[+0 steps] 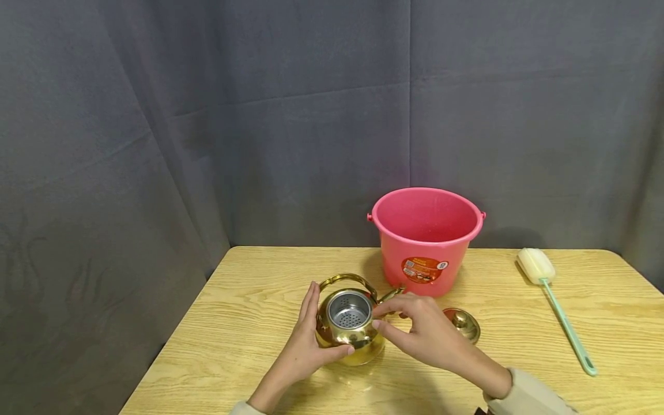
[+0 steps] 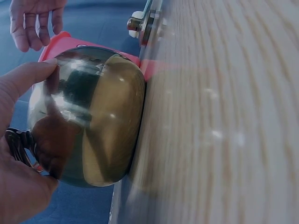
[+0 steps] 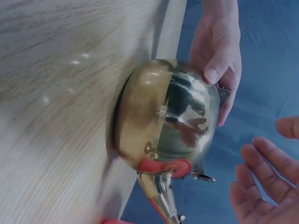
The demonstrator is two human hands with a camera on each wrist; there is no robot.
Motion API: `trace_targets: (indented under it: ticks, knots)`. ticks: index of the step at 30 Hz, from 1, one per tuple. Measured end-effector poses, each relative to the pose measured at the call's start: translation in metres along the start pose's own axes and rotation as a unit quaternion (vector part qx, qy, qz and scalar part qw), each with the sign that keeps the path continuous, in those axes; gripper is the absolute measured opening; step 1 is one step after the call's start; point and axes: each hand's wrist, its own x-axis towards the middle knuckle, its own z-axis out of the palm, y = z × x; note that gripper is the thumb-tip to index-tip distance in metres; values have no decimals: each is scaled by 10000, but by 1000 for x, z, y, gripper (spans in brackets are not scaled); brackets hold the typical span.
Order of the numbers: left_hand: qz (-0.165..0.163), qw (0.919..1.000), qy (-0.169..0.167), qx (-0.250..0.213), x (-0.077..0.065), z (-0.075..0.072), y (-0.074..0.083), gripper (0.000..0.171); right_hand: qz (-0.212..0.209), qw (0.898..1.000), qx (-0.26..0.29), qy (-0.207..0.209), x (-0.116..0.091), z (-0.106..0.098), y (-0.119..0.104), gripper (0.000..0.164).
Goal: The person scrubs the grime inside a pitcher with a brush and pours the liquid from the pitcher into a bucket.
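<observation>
A shiny gold teapot stands upright on the table, uncovered, with a perforated metal strainer seated in its mouth. Its arched handle leans towards the far side, and the spout points away to the right. My left hand grips the pot's left side, thumb across the front and fingers behind. Beside the mouth hovers my right hand, its fingers loosely bent and thumb apart. Nothing shows between those fingers in the right wrist view. The teapot's gold lid lies on the table beyond my right hand.
A pink bucket with an orange label stands behind the teapot, close to the spout. At the right lies a sponge brush with a long green handle. Grey curtains hang behind the wooden table.
</observation>
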Motion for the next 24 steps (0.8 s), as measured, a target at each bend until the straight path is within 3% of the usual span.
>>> trace_targets:
  ticks: [12,24]
  knots:
    - [-107,9999,16,43,0,1,-2,117,-269,9996,-20,-60,9,10,0,11]
    - [-24,10000,-63,12,0,0,-2,116,-578,9970,197,-480,14,24,-3,10]
